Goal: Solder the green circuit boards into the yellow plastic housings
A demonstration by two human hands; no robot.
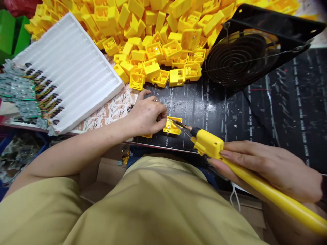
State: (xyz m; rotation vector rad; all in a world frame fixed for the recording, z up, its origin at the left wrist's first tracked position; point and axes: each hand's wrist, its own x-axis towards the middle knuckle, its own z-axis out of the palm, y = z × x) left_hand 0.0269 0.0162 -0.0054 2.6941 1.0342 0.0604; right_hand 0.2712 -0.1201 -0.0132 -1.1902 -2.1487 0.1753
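My right hand [265,166] is wrapped round a yellow soldering gun [209,143], whose thin metal tip reaches down to the left. That tip is over a small yellow plastic housing [175,126] lying open side up on the black bench top. At the housing's left edge, my left hand [150,114] has its thumb and forefinger closed against it, the little finger stretched away. Part of another yellow piece [146,135] shows under my left wrist. Whether the tip touches anything inside the housing is too small to tell.
A large heap of yellow housings [153,51] covers the back. Back right stands a black fan [240,58] with a wire guard. On the left, a white foam tray [76,68] carries wired circuit boards [20,88]. Green bins [12,34] are behind it.
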